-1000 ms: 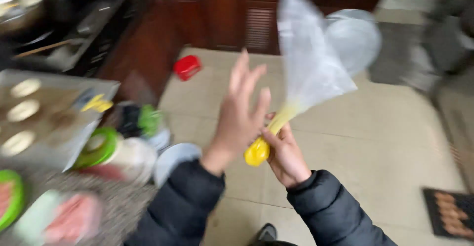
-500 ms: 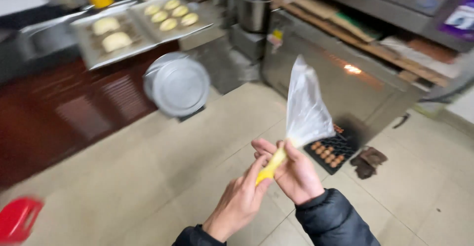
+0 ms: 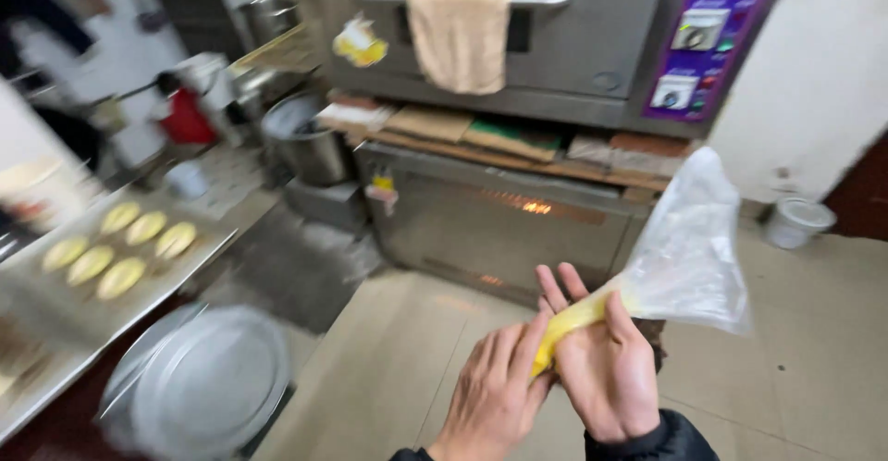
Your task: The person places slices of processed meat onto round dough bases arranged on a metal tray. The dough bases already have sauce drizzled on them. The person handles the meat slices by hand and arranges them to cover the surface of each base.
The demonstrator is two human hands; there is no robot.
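Both hands work low in the middle of the view, above the tiled floor (image 3: 814,368). The right hand (image 3: 606,373) has its grip closed around the narrow, yellow-filled end of a clear plastic piping bag (image 3: 689,248), whose loose, empty top flares up and to the right. The left hand (image 3: 495,396) presses its fingers against the yellow tip; whether that grip wraps it or only touches cannot be told.

Behind stands a steel deck oven (image 3: 555,45) with two doors. A beige towel (image 3: 460,36) hangs over the upper handle, a yellow sticker (image 3: 359,45) sits at its left, and a purple control panel (image 3: 705,49) with two small displays is at the right. On the left table, a metal tray (image 3: 185,267) carries seven pale yellow pastries (image 3: 120,262). A round metal lid (image 3: 208,387) lies below, and a white bucket (image 3: 795,222) stands by the wall.
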